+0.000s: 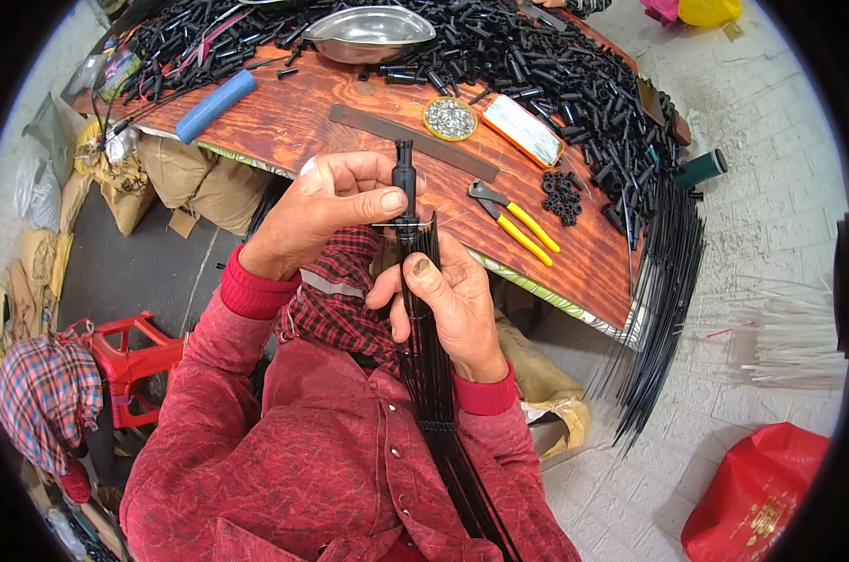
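A black umbrella frame (434,375), its thin ribs folded together, runs from my chest up to the table's near edge. At its upper end stands a stepped black plastic tube (404,178), roughly upright. My left hand (335,201) pinches this tube between thumb and fingers. Just below, my right hand (452,304) is closed round the ribs, thumb on top. A thin wire-like line crosses the frame between my hands; what it is I cannot make out. Nearest on the table lie end-cutting pliers (518,223) with yellow handles, beside a heap of small black rings (563,197).
The wooden table (302,122) carries a large pile of black plastic tubes (537,75), a metal bowl (370,36), a dish of silver bits (450,119), a white-and-orange tray (524,129), a flat bar (415,142) and a blue roll (215,105). Black rods (663,309) hang off its right side.
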Motion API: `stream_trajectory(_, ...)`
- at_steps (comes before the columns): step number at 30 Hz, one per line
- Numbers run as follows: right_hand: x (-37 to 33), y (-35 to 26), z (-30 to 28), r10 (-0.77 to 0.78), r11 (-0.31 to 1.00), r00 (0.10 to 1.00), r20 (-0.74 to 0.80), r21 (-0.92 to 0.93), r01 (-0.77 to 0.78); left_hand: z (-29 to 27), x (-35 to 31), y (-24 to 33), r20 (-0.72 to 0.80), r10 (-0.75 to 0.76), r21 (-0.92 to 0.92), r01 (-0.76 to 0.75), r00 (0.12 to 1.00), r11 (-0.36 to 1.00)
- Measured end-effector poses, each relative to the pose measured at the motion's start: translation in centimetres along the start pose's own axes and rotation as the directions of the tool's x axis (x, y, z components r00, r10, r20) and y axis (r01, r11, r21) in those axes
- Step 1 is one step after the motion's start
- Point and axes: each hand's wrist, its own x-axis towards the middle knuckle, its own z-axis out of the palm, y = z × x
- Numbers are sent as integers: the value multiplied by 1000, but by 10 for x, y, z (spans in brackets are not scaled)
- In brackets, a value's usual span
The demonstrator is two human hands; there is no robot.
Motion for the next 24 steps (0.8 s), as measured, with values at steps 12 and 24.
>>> stream_trajectory(12,-1,0,2,9,1000,1000,5,9,-9,-6,0,-2,43,2,-41,0,999,999)
stream_trajectory(24,-1,-1,2,36,999,999,-30,18,-36,2,-1,-7,-6,42,-120,-43,999,992)
